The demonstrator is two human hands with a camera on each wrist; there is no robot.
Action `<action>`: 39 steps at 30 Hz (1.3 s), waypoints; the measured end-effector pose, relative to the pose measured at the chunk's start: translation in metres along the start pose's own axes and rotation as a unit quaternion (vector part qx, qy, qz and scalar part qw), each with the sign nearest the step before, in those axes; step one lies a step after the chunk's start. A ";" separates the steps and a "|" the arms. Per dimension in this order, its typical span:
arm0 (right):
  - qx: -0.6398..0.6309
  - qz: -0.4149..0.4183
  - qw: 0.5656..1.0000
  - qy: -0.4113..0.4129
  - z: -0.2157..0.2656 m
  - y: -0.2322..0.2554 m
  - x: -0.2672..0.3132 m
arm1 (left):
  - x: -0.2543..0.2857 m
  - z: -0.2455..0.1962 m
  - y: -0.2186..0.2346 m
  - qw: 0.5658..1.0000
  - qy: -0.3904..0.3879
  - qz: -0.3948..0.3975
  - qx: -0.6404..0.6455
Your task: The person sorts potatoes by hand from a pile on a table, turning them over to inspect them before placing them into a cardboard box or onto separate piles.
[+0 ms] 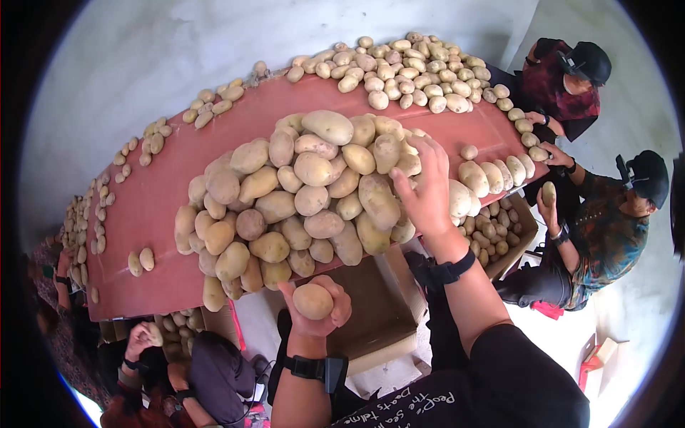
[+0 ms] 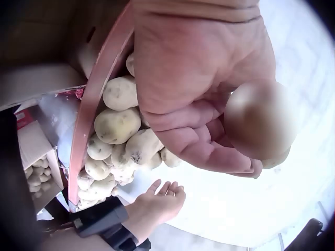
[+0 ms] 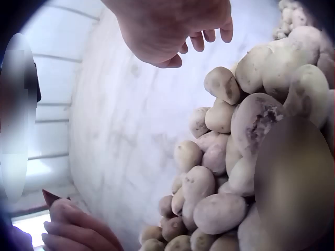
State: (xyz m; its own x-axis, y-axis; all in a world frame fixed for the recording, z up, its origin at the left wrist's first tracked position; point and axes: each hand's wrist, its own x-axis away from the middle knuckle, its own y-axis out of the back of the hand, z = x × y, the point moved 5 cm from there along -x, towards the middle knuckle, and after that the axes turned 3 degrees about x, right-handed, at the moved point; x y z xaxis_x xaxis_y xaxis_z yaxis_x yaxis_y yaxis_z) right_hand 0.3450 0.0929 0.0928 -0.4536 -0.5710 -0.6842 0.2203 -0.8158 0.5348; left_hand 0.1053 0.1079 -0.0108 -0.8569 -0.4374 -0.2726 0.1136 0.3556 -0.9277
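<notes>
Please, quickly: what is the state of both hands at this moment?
Left hand: closed around one potato.
Right hand: open, at the potato pile, holding nothing visible.

- Pale grey plain wall [image 1: 178, 50] behind a long brick-red table [image 1: 239, 118]
- Second pale grey wall [image 1: 628, 78], meeting the first at a corner
- Whitish floor [image 1: 553, 341], brightly lit

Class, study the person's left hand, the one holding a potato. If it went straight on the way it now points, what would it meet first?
Probably the near side of the big potato heap, directly ahead of the left hand, though their relative heights are hard to judge.
</notes>
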 end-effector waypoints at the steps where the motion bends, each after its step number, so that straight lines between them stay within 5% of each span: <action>1: 0.069 0.014 0.997 0.040 0.007 -0.003 -0.003 | 0.002 0.000 0.000 1.000 0.003 -0.008 -0.006; 4: 0.085 0.050 0.995 -0.022 -0.005 -0.024 -0.003 | 0.003 -0.005 0.006 0.997 -0.018 -0.009 -0.073; 9: 0.131 0.035 0.991 0.008 -0.012 -0.035 -0.007 | -0.003 -0.014 0.002 0.983 -0.013 -0.110 -0.145; 13: 0.003 0.003 0.999 0.033 -0.015 -0.029 -0.003 | -0.003 -0.006 0.016 0.973 0.072 -0.162 -0.144; 17: -0.312 -0.006 0.949 -0.037 -0.002 -0.018 0.009 | 0.019 0.019 0.054 0.872 0.257 -0.310 -0.280; 21: -0.626 0.186 0.747 -0.125 0.025 -0.028 0.026 | 0.049 0.061 0.098 0.728 0.391 -0.270 -0.494; 26: -0.642 0.382 0.632 -0.206 0.038 -0.041 0.053 | 0.058 0.090 0.102 0.652 0.440 -0.153 -0.597; 28: -0.645 0.399 0.619 -0.201 0.046 -0.042 0.056 | 0.053 0.092 0.093 0.628 0.460 -0.122 -0.616; 32: -0.537 0.493 0.659 -0.184 0.045 -0.053 0.065 | 0.048 0.089 0.091 0.614 0.450 -0.093 -0.641; 39: -0.518 0.560 0.626 -0.162 0.052 -0.060 0.067 | 0.037 0.079 0.081 0.583 0.460 -0.065 -0.666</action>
State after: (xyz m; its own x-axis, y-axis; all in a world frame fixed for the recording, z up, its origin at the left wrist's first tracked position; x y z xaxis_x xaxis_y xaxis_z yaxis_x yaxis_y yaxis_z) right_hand 0.2564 0.1089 0.0408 0.3723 -0.9262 0.0595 0.9223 0.3621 -0.1350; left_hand 0.1224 0.0557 -0.1166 -0.7910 -0.1220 0.5996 0.0509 0.9634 0.2631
